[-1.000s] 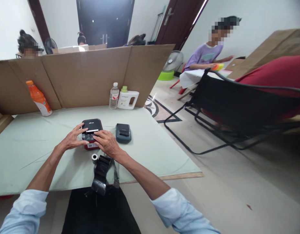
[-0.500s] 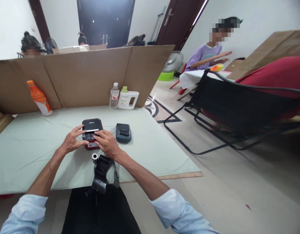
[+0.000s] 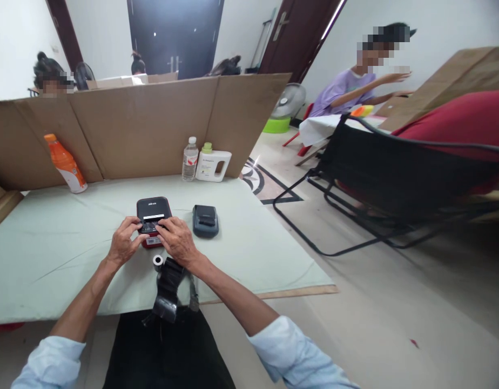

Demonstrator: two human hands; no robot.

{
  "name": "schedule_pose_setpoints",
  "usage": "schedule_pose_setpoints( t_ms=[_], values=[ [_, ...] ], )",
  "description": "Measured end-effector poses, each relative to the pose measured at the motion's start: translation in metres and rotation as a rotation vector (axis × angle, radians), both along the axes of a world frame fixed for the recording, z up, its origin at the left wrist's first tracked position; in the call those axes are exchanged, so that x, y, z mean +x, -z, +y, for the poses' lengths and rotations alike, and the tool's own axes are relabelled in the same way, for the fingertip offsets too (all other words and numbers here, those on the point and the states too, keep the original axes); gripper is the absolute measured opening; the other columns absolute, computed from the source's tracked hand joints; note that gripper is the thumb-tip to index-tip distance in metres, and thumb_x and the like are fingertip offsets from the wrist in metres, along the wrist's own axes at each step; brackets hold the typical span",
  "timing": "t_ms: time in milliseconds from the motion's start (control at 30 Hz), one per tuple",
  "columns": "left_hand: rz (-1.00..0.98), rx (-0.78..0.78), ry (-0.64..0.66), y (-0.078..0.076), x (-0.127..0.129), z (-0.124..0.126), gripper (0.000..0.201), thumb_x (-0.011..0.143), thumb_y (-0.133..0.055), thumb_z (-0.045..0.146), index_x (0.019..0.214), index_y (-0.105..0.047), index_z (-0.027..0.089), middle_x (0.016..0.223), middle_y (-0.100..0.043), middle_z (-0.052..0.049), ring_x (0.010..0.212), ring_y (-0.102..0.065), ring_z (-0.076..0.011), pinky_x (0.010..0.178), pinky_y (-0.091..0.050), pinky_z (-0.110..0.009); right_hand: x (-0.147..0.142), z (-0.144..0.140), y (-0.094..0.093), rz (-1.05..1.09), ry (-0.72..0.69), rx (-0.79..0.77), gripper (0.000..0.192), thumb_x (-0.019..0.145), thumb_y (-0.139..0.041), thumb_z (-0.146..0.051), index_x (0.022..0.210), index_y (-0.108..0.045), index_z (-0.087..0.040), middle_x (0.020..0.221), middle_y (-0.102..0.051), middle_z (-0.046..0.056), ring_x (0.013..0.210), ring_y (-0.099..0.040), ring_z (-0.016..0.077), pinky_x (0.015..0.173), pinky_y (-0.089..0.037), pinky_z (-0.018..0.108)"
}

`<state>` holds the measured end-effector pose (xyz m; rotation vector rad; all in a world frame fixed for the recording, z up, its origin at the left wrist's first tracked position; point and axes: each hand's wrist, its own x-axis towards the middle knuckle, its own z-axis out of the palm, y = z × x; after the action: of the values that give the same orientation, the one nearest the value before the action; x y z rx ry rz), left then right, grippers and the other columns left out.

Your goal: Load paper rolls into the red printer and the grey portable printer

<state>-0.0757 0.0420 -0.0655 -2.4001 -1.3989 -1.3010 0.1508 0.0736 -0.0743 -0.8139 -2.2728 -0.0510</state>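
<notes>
A small black and red portable printer (image 3: 153, 208) lies on the cloth-covered table, a white strip showing at its slot. My left hand (image 3: 125, 240) grips its left front corner, fingers on the top and thumb at the front. On the opposite side, my right hand (image 3: 177, 239) holds the right front edge with bent fingers. Just in front of the printer stands a small white paper roll (image 3: 157, 262). Crumpled black plastic wrapping (image 3: 168, 289) hangs over the table's near edge, below my right wrist. A second, dark grey printer (image 3: 206, 221) lies to the right, untouched.
A cardboard panel (image 3: 148, 129) walls off the table's far side. Before it stand an orange bottle (image 3: 67, 165), a water bottle (image 3: 190, 160) and a white jug (image 3: 213, 165). A black folding chair (image 3: 379, 178) is at right. Beyond it sits a person in purple (image 3: 346, 92).
My left hand has drawn its fingers back from the printer's upper left side to the front corner. My right hand has barely moved. The person in purple has shifted right, arms stretched further out.
</notes>
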Motion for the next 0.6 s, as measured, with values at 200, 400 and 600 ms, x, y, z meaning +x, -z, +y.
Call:
schedule_pose_setpoints(
  t_ms=[200, 400, 600],
  values=[
    [0.012, -0.007, -0.030, -0.0021, 0.0005, -0.0018, 0.024, 0.096, -0.071, 0.040, 0.110, -0.069, 0.021, 0.120, -0.069, -0.012, 0.111, -0.068, -0.0258, 0.098, -0.061, -0.045, -0.0017, -0.0022, 0.0002, -0.015, 0.032, 0.019, 0.024, 0.101, -0.060, -0.019, 0.121, -0.073, -0.016, 0.122, -0.071, 0.012, 0.111, -0.057, 0.0276, 0.094, -0.045, 0.042],
    [0.036, -0.041, -0.072, -0.0051, 0.0019, -0.0027, 0.021, 0.094, -0.071, 0.039, 0.106, -0.071, 0.021, 0.119, -0.068, -0.012, 0.113, -0.066, -0.0279, 0.101, -0.058, -0.049, -0.0034, -0.0019, 0.0012, -0.020, 0.029, -0.019, 0.027, 0.100, -0.060, -0.018, 0.124, -0.073, -0.019, 0.123, -0.070, 0.014, 0.113, -0.055, 0.0280, 0.094, -0.045, 0.043],
    [0.029, -0.138, -0.116, -0.0086, -0.0011, -0.0017, 0.022, 0.091, -0.073, 0.040, 0.103, -0.071, 0.021, 0.123, -0.065, -0.012, 0.118, -0.064, -0.0298, 0.103, -0.057, -0.050, -0.0049, -0.0032, -0.0012, -0.021, 0.026, -0.040, 0.026, 0.100, -0.059, -0.017, 0.123, -0.073, -0.019, 0.123, -0.069, 0.013, 0.112, -0.056, 0.0285, 0.095, -0.045, 0.044]
  ],
)
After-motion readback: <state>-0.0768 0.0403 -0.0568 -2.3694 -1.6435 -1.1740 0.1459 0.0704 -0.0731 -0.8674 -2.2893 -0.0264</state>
